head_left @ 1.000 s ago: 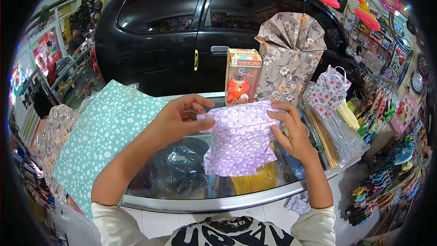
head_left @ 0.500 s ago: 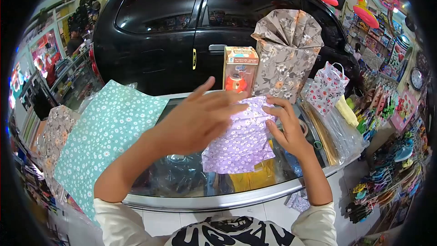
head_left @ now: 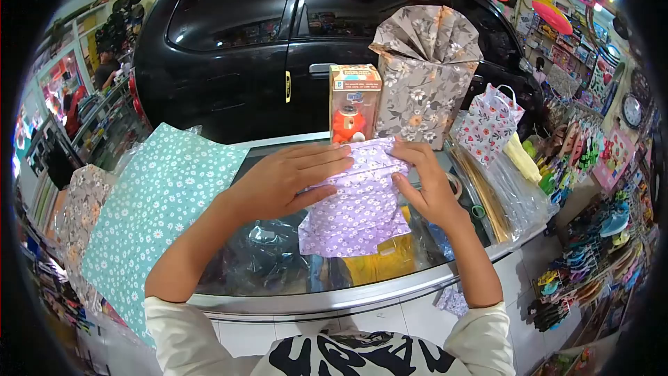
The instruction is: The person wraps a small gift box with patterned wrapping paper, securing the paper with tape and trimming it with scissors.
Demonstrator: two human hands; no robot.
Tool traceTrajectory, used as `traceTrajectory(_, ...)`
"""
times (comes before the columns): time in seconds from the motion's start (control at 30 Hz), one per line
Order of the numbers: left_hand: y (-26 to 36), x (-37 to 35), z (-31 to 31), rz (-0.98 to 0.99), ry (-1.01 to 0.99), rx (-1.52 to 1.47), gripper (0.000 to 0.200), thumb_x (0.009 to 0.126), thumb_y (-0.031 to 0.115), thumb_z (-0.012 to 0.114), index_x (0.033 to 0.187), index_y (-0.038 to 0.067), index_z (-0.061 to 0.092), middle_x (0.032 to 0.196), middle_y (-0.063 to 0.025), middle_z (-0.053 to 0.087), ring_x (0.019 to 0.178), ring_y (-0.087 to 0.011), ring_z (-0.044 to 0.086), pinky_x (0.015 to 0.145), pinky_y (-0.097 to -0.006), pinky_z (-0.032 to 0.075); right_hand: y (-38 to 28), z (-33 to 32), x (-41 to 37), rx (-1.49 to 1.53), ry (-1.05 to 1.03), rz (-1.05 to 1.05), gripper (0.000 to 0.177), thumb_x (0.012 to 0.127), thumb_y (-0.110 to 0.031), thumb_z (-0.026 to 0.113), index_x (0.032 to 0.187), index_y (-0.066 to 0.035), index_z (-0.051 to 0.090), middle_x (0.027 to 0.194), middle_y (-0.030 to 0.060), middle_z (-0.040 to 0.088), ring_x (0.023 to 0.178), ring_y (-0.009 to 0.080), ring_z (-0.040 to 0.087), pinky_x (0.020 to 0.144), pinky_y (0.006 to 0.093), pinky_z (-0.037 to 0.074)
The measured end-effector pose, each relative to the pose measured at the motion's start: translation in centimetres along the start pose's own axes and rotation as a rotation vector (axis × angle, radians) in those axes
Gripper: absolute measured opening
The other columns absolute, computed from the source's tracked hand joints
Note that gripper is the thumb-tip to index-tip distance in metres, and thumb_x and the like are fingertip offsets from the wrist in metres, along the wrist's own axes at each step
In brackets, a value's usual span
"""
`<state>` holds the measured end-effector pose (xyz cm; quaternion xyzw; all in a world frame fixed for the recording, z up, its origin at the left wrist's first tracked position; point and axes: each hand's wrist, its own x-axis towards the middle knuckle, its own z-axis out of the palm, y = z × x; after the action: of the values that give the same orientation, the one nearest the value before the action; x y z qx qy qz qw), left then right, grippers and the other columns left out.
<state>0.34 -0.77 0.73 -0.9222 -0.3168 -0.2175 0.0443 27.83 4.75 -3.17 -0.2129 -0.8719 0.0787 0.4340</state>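
A lilac sheet of wrapping paper (head_left: 355,212) with white flowers lies on the glass counter, with folds across its upper part. My left hand (head_left: 299,174) rests flat on the paper's upper left, fingers stretched together and thumb apart. At the upper right corner, my right hand (head_left: 426,181) grips the paper's edge, with the fingers over the top and the thumb on the front. Just behind the paper stands a boxed toy (head_left: 355,104) with a red figure showing through its window. What lies under the paper is hidden.
A grey floral gift bag (head_left: 424,101) with a fanned top stands behind. Green daisy paper (head_left: 163,202) covers the counter's left side. Scissors (head_left: 478,211), plastic sleeves (head_left: 511,198) and a small floral bag (head_left: 490,122) are on the right. A black car (head_left: 229,76) is beyond the counter (head_left: 278,301).
My left hand has come down from above the paper and now lies on its upper left. My right hand stays at the upper right corner. The view has shifted slightly.
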Motion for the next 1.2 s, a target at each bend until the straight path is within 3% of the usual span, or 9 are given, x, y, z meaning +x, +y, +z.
traceTrajectory(0.27,0.7,0.3,-0.5,0.005,-0.035,-0.022,0.039,0.09,0.02,0.058,0.129,0.02,0.055,0.136,-0.0092,0.049,0.126,-0.0295,0.046,0.106,-0.0426,0.036,-1.1,-0.3,-0.3,-0.158,-0.061,-0.021,0.04,0.085,-0.013,0.056,0.125,-0.016,0.058,0.116,0.0197,0.05,0.116,0.0334,0.048,0.095,0.041,0.042)
traceTrajectory(0.4,2.1,2.0,-2.3,0.045,-0.107,0.177,0.05,0.084,0.03,0.066,0.129,0.013,0.051,0.134,-0.0131,0.049,0.125,-0.03,0.047,0.106,-0.0438,0.036,-1.5,-0.4,-0.3,-0.252,-0.079,-0.045,0.043,0.087,-0.014,0.057,0.129,-0.012,0.052,0.121,0.0216,0.05,0.117,0.0348,0.048,0.097,0.0413,0.041)
traceTrajectory(0.47,3.0,3.2,-2.0,0.126,-0.026,0.179,0.061,0.08,0.036,0.07,0.13,0.008,0.048,0.133,-0.0158,0.049,0.124,-0.0304,0.047,0.106,-0.0434,0.036,-1.6,-0.2,-0.5,-0.018,0.006,0.09,0.046,0.087,-0.015,0.058,0.131,-0.008,0.047,0.124,0.0216,0.05,0.118,0.0355,0.049,0.098,0.041,0.04)
traceTrajectory(0.53,3.3,3.3,-0.9,-0.022,-0.067,-0.003,0.069,0.078,0.038,0.072,0.132,0.006,0.044,0.133,-0.0177,0.048,0.124,-0.0313,0.046,0.106,-0.0427,0.036,-1.1,-0.1,-1.0,0.125,0.063,0.155,0.048,0.088,-0.017,0.06,0.13,-0.003,0.044,0.126,0.021,0.051,0.119,0.0355,0.05,0.1,0.0404,0.039)
traceTrajectory(0.6,3.2,3.1,-0.3,-0.099,-0.088,-0.08,0.075,0.075,0.038,0.074,0.135,0.006,0.041,0.135,-0.0169,0.047,0.124,-0.0321,0.045,0.106,-0.0405,0.036,-1.1,-0.4,-1.0,0.052,0.027,0.091,0.044,0.086,-0.017,0.062,0.125,-0.003,0.046,0.124,0.0204,0.052,0.118,0.0349,0.05,0.1,0.0402,0.039)
traceTrajectory(0.7,2.7,2.8,0.2,0.027,-0.048,0.048,0.078,0.074,0.036,0.075,0.137,0.008,0.04,0.136,-0.015,0.047,0.125,-0.0314,0.045,0.105,-0.0396,0.037,-1.2,0.0,-0.9,0.033,0.053,0.047,0.038,0.085,-0.016,0.064,0.118,-0.004,0.051,0.12,0.0195,0.054,0.117,0.0345,0.051,0.099,0.0398,0.04)
traceTrajectory(0.93,2.5,3.5,-0.9,0.048,-0.128,0.023,0.072,0.073,0.032,0.074,0.133,0.004,0.045,0.136,-0.0153,0.047,0.123,-0.0309,0.046,0.104,-0.0378,0.038,-0.7,-0.7,-0.1,0.01,0.034,-0.015,0.034,0.079,-0.01,0.068,0.11,-0.003,0.058,0.118,0.016,0.057,0.112,0.0295,0.055,0.094,0.0364,0.044)
traceTrajectory(1.13,2.6,2.9,-0.4,0.019,-0.103,0.06,0.076,0.072,0.029,0.075,0.138,0.01,0.04,0.14,-0.0113,0.044,0.127,-0.0294,0.044,0.107,-0.0394,0.035,-0.5,-1.5,-0.1,0.022,-0.027,-0.006,0.041,0.081,-0.013,0.066,0.119,-0.004,0.055,0.126,0.0142,0.055,0.115,0.0278,0.054,0.096,0.0365,0.043)
traceTrajectory(1.2,1.4,2.7,0.4,0.043,-0.074,0.106,0.076,0.073,0.03,0.075,0.138,0.01,0.04,0.14,-0.0105,0.045,0.128,-0.0286,0.043,0.108,-0.0401,0.033,-0.5,-1.6,-0.5,0.199,-0.003,0.106,0.046,0.085,-0.017,0.065,0.126,-0.005,0.05,0.13,0.0137,0.052,0.12,0.0269,0.051,0.099,0.037,0.04)
